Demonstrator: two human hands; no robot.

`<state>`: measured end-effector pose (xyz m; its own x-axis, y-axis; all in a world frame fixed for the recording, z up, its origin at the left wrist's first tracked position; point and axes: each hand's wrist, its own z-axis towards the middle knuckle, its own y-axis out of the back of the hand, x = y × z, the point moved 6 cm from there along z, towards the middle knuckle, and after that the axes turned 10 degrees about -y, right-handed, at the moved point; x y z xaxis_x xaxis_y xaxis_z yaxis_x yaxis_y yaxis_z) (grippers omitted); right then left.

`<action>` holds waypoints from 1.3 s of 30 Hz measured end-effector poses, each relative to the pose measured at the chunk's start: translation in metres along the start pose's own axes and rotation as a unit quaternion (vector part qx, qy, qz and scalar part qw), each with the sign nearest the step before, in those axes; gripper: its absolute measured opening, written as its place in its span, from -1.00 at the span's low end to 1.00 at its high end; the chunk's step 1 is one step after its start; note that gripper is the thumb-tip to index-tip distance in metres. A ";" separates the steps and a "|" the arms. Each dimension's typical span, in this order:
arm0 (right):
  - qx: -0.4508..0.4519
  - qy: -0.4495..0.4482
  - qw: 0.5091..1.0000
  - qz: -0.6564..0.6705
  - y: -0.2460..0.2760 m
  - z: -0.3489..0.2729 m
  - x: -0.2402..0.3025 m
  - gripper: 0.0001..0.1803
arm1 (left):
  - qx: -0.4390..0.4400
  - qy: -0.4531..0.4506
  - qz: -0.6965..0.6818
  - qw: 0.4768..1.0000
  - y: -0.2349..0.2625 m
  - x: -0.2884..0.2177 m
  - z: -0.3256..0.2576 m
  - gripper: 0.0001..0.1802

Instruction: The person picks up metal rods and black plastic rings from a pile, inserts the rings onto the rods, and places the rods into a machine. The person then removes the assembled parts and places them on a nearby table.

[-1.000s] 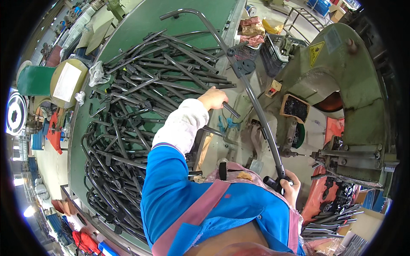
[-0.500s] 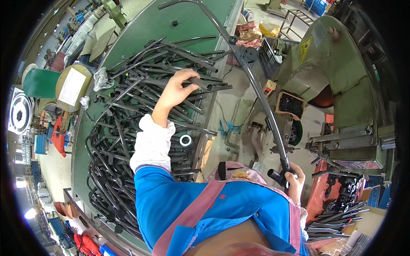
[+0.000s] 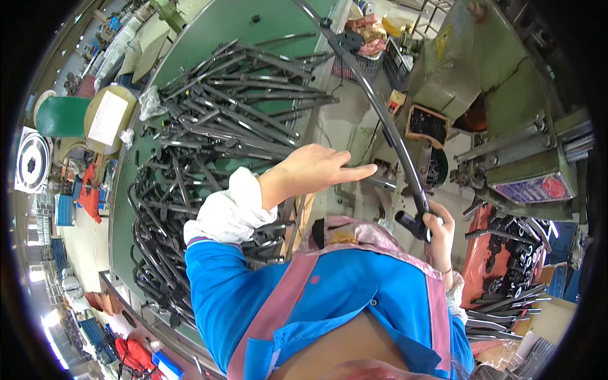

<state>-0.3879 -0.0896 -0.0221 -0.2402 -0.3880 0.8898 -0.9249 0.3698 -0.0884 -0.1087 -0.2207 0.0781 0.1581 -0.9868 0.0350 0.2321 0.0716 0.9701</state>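
Observation:
In my right hand (image 3: 441, 229) is the lower end of a long black metal tube (image 3: 387, 120), fingers closed round it beside a short branching stub. This tube slants up and away to the left, past the top of the picture, with a dark round fitting on its far part. My left hand (image 3: 310, 170) is over the table's right edge, closed on a straight black tube (image 3: 240, 139) with the index finger stretched out. One end of that tube shows beyond the fingers; the other lies back over a heap of black tubes (image 3: 161, 237). The palm hides its middle.
The heap lies on a green table (image 3: 218, 28) to my left. A large green machine (image 3: 500, 76) stands at right, near a box of small black parts (image 3: 429, 124). More tubes (image 3: 500, 316) and an orange-red surface (image 3: 476, 269) are at lower right.
My left hand has moved right and toward me from the heap, drawing the straight tube along. The long tube in my right hand has shifted slightly toward me.

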 end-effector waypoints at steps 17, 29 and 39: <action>0.007 0.016 0.994 -0.111 -0.026 0.002 0.016 -0.58 | -0.082 0.015 -0.133 0.988 -0.073 -0.036 -0.015 -0.43; -0.012 -0.006 0.997 -0.076 -0.014 -0.006 0.029 -0.61 | -0.136 -0.042 -0.117 0.983 -0.068 -0.035 0.009 -0.21; -0.038 0.010 0.996 -0.079 -0.001 -0.011 0.063 -0.57 | -0.076 -0.048 -0.022 0.996 -0.047 -0.033 0.038 -0.26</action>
<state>-0.3992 -0.1049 0.0395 -0.0864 -0.4290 0.8992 -0.9257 0.3681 0.0868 -0.1618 -0.1966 0.0404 0.0531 -0.9983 0.0235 0.3800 0.0419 0.9240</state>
